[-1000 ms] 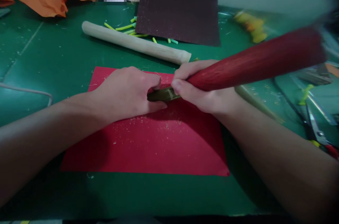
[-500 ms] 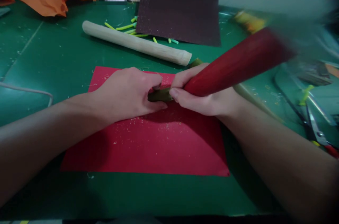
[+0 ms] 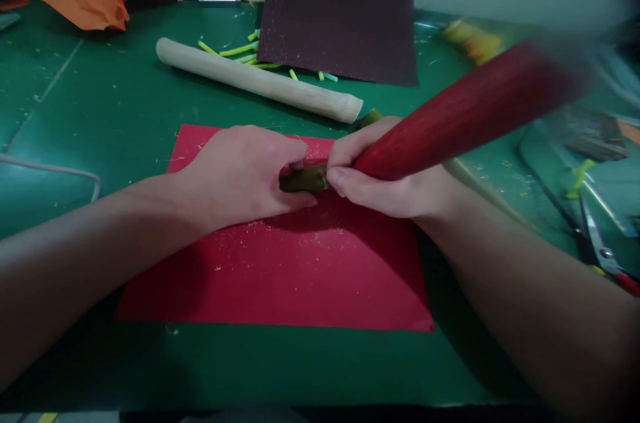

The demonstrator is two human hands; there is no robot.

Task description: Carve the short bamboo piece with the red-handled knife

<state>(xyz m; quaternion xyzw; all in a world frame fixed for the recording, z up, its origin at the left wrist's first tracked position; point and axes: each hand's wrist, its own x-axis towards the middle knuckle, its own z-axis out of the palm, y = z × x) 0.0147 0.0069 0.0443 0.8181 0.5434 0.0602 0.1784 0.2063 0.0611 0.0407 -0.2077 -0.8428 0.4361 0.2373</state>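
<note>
Two hands on one olive-green piece [image 3: 304, 179] over the red sheet [image 3: 310, 289]: left hand [image 3: 240, 169] clamped round it, right hand [image 3: 405, 196] closed on the thick red handle [image 3: 460, 116], fingertips at the piece's right end, tool tip hidden. Looks like a scraping or carving step, judging by pale shavings [image 3: 250, 236] on the sheet. Next move seems to call for a firm left grip and small, controlled right-hand pressure, clear of the left fingers.

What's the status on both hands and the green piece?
Left hand gripping green piece. Right hand holding red-handled tool, tip hidden. Scissors off right, clear of both hands.
</note>
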